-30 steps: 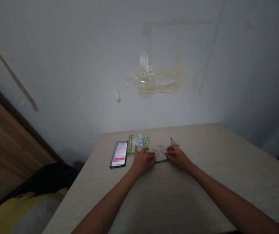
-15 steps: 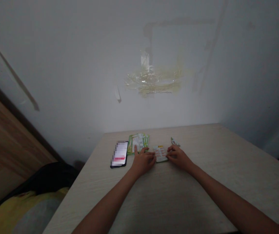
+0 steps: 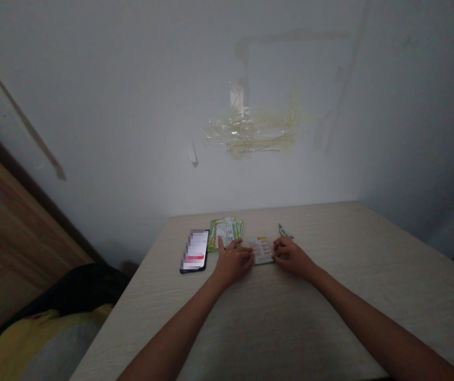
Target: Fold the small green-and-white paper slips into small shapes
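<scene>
A small packet (image 3: 261, 250) with orange and white print lies flat on the pale wooden table (image 3: 330, 296). My left hand (image 3: 232, 260) pinches its left edge, with the forefinger stretched out towards a fan of green and white packets (image 3: 226, 231). My right hand (image 3: 291, 255) pinches the packet's right edge. Just beyond my right hand lies a small green scrap (image 3: 284, 230).
A black phone (image 3: 194, 251) with a lit screen lies left of my left hand. The table butts against a white wall with old tape marks (image 3: 251, 129). To the left are a wooden panel (image 3: 8, 233) and yellow and dark fabric (image 3: 40, 333).
Nothing has visibly moved; both hands keep their hold on the small packet. The view has shifted very slightly.
</scene>
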Demonstrator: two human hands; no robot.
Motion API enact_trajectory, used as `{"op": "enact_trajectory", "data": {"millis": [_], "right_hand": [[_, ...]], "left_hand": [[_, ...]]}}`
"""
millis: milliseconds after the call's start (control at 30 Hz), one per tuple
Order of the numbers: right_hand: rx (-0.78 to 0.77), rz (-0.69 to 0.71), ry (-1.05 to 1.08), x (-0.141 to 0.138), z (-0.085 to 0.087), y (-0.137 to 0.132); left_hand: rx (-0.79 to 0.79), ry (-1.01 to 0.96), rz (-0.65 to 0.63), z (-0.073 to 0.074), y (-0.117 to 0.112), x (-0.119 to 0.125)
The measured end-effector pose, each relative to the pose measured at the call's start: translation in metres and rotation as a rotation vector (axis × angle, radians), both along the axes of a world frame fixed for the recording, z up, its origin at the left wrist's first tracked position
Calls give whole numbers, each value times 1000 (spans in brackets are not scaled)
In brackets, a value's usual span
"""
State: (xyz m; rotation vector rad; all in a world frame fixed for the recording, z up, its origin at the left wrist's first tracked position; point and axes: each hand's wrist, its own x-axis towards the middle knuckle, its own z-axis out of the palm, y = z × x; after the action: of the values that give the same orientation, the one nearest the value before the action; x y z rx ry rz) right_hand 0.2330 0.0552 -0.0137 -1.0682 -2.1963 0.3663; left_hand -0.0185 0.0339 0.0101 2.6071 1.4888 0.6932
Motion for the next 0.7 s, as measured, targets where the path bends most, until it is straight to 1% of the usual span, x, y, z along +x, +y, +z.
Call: {"op": "enact_trajectory", "data": {"millis": [133, 367, 700], "right_hand": [[11, -2, -36, -1, 2, -2], [87, 26, -15, 0, 4, -6], [58, 53, -74, 0, 10, -10]], "left_hand": [[21, 0, 2, -1, 0, 0], [12, 3, 12, -2, -2, 2], [30, -17, 17, -3, -1, 3]]}}
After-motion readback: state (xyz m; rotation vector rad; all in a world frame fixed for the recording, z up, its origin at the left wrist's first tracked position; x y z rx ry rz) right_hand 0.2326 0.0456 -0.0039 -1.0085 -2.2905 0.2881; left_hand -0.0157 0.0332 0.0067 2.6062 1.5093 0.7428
